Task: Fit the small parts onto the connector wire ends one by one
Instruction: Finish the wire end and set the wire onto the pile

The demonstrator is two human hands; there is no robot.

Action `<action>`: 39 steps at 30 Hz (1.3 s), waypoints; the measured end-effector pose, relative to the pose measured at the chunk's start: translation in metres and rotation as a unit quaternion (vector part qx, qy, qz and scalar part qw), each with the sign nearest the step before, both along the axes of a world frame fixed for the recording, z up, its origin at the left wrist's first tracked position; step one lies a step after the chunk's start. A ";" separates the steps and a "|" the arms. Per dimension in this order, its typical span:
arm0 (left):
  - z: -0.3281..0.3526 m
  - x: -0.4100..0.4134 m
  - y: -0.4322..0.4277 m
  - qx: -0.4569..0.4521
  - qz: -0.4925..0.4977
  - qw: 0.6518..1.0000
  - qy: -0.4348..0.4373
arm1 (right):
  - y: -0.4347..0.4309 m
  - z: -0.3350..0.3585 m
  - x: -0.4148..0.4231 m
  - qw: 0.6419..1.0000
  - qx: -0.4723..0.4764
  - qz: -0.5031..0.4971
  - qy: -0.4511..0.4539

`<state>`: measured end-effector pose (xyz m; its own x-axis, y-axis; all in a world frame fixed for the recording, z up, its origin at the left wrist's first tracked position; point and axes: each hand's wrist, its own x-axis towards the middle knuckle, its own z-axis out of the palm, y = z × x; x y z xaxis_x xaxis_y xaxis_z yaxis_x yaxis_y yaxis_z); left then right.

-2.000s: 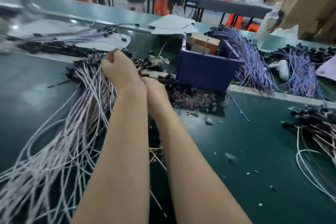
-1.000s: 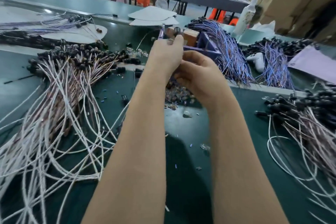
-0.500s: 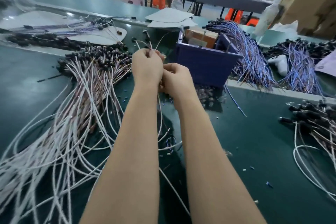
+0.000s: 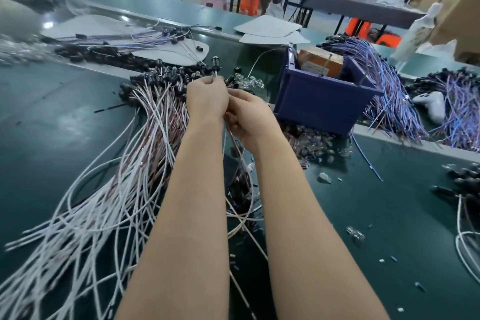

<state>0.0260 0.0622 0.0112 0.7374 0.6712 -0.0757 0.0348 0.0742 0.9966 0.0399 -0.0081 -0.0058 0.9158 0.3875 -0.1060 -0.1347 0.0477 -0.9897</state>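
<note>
My left hand (image 4: pixel 206 100) is closed around a thin white wire (image 4: pixel 215 73) whose black connector end (image 4: pixel 215 62) sticks up above my fingers. My right hand (image 4: pixel 250 117) is pressed against the left one, fingers curled on the same wire lower down; what sits in its fingertips is hidden. To the left lies a large bundle of white and brown wires (image 4: pixel 109 184) with black connector ends (image 4: pixel 161 74). Small clear parts (image 4: pixel 311 141) are heaped in front of the blue bin, and more clear parts (image 4: pixel 246 82) lie just beyond my hands.
A blue plastic bin (image 4: pixel 322 101) with an orange box (image 4: pixel 320 62) inside stands right of my hands. Purple wire bundles (image 4: pixel 384 91) lie behind it. Another wire pile (image 4: pixel 467 189) is at the right edge. Loose bits (image 4: pixel 355 235) dot the green table (image 4: pixel 389 215). A person stands at a far table.
Both hands have stayed together in front of the blue bin, shifting slightly. The connector end now sticks up more clearly above my left hand.
</note>
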 end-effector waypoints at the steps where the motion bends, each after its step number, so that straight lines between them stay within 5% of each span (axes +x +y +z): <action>1: 0.002 -0.002 0.000 -0.016 -0.005 1.000 0.000 | 0.002 0.000 0.000 0.999 0.025 0.003 0.028; 6: 0.004 -0.005 -0.006 -0.063 -0.042 0.997 0.026 | 0.005 0.001 0.000 0.985 0.113 0.022 0.128; 15: -0.003 -0.005 -0.007 -0.147 0.058 0.987 -0.024 | -0.005 0.003 -0.003 0.991 0.065 -0.096 0.071; 18: -0.005 -0.001 0.004 -0.089 0.133 0.987 0.013 | -0.016 0.012 0.000 0.984 0.047 -0.172 -0.025; 21: 0.008 -0.007 -0.004 0.063 0.148 0.983 0.093 | -0.025 0.027 0.003 0.977 0.046 -0.186 -0.094; 24: 0.026 -0.012 -0.027 0.219 0.035 0.975 0.024 | -0.035 0.040 0.001 0.970 0.076 -0.192 -0.126; 28: 0.044 -0.022 -0.056 0.176 -0.249 0.952 -0.038 | -0.070 0.055 0.003 0.928 0.133 -0.294 -0.189; 34: 0.060 -0.022 -0.086 0.292 -0.366 0.883 -0.034 | -0.156 0.063 0.003 0.821 0.334 -0.431 -0.168; 36: 0.060 -0.017 -0.099 0.310 -0.375 0.873 -0.026 | -0.171 0.058 0.001 0.831 0.334 -0.425 -0.136; 39: 0.053 -0.008 -0.118 0.311 -0.325 0.892 -0.041 | -0.173 0.044 -0.001 0.919 0.212 -0.321 -0.088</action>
<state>0.0181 -0.0556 0.0638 0.9721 -0.0077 0.2342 -0.2063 -0.5024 0.8397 0.0391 -0.1810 0.0377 0.9583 -0.2669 0.1020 0.2169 0.4471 -0.8678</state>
